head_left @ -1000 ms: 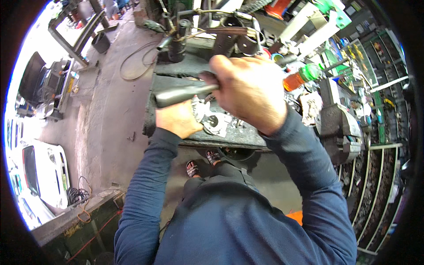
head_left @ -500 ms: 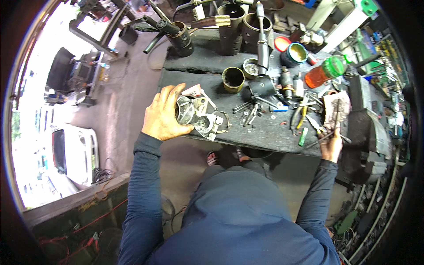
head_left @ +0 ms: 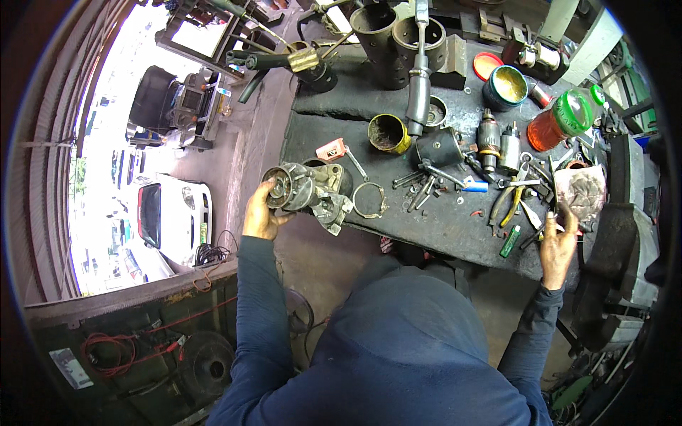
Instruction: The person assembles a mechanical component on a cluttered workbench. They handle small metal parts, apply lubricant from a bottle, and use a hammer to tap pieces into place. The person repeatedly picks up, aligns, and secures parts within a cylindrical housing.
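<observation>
My left hand (head_left: 261,217) grips the left end of a grey cast-metal housing (head_left: 304,187) at the bench's near left edge, thumb along its near side. Beside the housing lie a thin metal ring (head_left: 369,201), a wrench (head_left: 358,165) and a small red-and-white box (head_left: 331,149). Over the right part of the bench, my right hand (head_left: 558,248) has its fingers raised and apart, with nothing plainly held. Close to it are a grimy pale cloth or pad (head_left: 581,193), a green lighter (head_left: 509,241) and yellow-and-black pliers (head_left: 507,203).
Bolts, sockets and a blue piece (head_left: 474,187) litter the bench (head_left: 426,231). Behind them stand a motor armature (head_left: 489,142), a yellow can (head_left: 388,133), a grease tub (head_left: 506,86) and a green-lidded jar of red liquid (head_left: 558,122). A dark vise-like block (head_left: 604,248) borders the right.
The view has shifted, showing more on the left. My left hand has tilted the housing up and grips its end. My right hand has let go of the long thin tools it held.
</observation>
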Demonstrator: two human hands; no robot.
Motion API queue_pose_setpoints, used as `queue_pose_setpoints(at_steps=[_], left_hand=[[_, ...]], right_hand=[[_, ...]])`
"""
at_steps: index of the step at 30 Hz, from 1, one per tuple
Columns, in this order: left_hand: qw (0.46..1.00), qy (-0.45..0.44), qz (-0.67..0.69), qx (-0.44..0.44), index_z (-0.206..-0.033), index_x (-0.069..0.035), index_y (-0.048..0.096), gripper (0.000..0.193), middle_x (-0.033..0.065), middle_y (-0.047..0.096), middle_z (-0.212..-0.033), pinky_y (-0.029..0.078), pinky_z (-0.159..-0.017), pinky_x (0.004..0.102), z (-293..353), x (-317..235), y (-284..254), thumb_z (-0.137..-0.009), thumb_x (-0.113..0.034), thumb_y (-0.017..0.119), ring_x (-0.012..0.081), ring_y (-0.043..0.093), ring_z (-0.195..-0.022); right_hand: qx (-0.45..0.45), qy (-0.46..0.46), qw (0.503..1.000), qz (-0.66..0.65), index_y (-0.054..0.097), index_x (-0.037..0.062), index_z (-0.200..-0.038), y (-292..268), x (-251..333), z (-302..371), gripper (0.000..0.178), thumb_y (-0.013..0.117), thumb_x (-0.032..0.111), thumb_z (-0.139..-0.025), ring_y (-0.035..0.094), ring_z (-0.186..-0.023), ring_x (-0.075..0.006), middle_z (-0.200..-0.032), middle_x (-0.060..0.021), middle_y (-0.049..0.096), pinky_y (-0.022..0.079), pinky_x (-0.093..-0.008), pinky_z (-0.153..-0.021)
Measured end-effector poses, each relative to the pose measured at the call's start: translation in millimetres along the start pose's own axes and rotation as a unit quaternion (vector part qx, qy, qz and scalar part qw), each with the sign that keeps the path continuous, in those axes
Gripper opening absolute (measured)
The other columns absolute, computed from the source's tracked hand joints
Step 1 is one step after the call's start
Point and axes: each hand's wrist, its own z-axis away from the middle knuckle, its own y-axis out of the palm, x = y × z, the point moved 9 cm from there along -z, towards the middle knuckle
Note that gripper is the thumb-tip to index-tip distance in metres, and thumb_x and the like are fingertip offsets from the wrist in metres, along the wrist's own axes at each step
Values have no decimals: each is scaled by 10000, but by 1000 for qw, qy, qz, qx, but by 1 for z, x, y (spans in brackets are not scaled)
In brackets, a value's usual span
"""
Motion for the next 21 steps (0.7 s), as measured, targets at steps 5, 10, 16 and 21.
queue_pose_setpoints(at_steps=[5, 10, 16, 21], left_hand=[[993, -79, 15, 85, -1509, -209, 567, 653, 128, 623, -1494, 459, -1053, 734, -7, 20, -6, -967, -548, 701, 383, 606, -1344], [979, -58, 67, 183, -1496, -197, 565, 666, 119, 684, -1407, 568, -935, 556, -20, 35, -3, -985, -613, 659, 330, 687, -1210], [960, -30, 122, 251, -1467, -157, 607, 757, 103, 710, -1367, 594, -873, 470, -24, 31, -3, -941, -695, 693, 279, 711, -1131], [963, 15, 85, 257, -1480, -117, 576, 704, 95, 734, -1280, 606, -843, 446, -29, 31, 3, -973, -591, 697, 252, 729, -1044]], right_hand=[[124, -52, 989, -69, 691, -50, -1262, 65, 62, 18, 274, 699, 99, -1033, 705, -1145, -341, -1199, -206, 728, 533, -426, -1042], [393, -68, 908, -128, 701, -37, -1253, 147, 172, 69, 355, 693, 265, -1065, 732, -1119, -373, -1197, -227, 752, 563, -447, -983], [586, 135, 732, -320, 527, 56, -1524, 266, 261, 138, 687, 444, 618, -1138, 711, -903, -240, -1245, -121, 704, 628, -386, -767], [539, 334, 637, -438, 430, 65, -1596, 306, 282, 166, 789, 365, 691, -1120, 752, -921, -369, -1353, -195, 661, 644, -476, -703]])
